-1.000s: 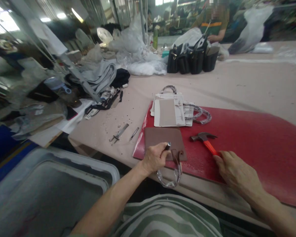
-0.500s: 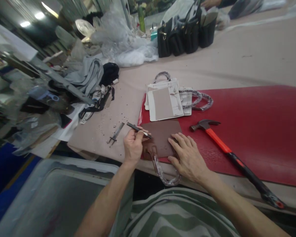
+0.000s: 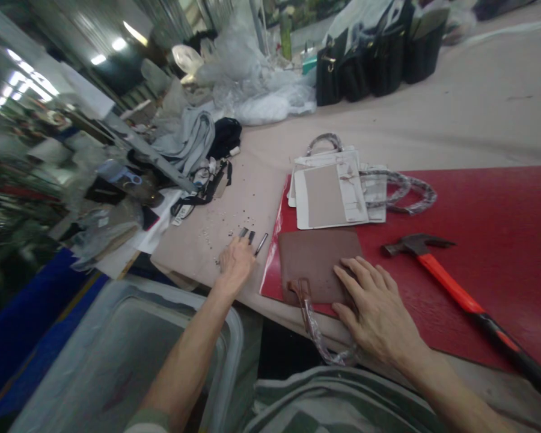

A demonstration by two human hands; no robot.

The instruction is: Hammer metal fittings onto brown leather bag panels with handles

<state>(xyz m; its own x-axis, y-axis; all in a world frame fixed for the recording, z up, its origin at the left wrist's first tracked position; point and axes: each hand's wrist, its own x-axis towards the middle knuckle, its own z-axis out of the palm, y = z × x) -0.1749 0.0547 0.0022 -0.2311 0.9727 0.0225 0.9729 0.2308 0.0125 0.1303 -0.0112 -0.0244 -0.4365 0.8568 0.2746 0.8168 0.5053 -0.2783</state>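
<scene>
My left hand (image 3: pixel 237 261) is over the bare table at the left, its fingers curled down around slim dark metal tools (image 3: pixel 247 234) whose ends stick out beyond them. Which tool it grips is hidden. A thin rod-like tool (image 3: pixel 262 243) shows just right of those fingers. My right hand (image 3: pixel 374 300) lies open, fingers spread, on the right side of a flat brown leather panel (image 3: pixel 315 255). At the panel's near edge, a leather tab joins a plastic-wrapped handle (image 3: pixel 318 340) that hangs over the table edge.
A claw hammer (image 3: pixel 446 279) with a red and black handle lies on the red mat (image 3: pixel 500 222). Pale panels with wrapped handles (image 3: pixel 324 195) are stacked behind the leather. Black bags (image 3: pixel 379 63) stand farther back. A plastic bin (image 3: pixel 153 325) is below the table at left.
My left hand has moved left, from the brown panel to the tools on the table. It held a slim dark tool over the panel before. My right hand stays on the panel; the view has shifted.
</scene>
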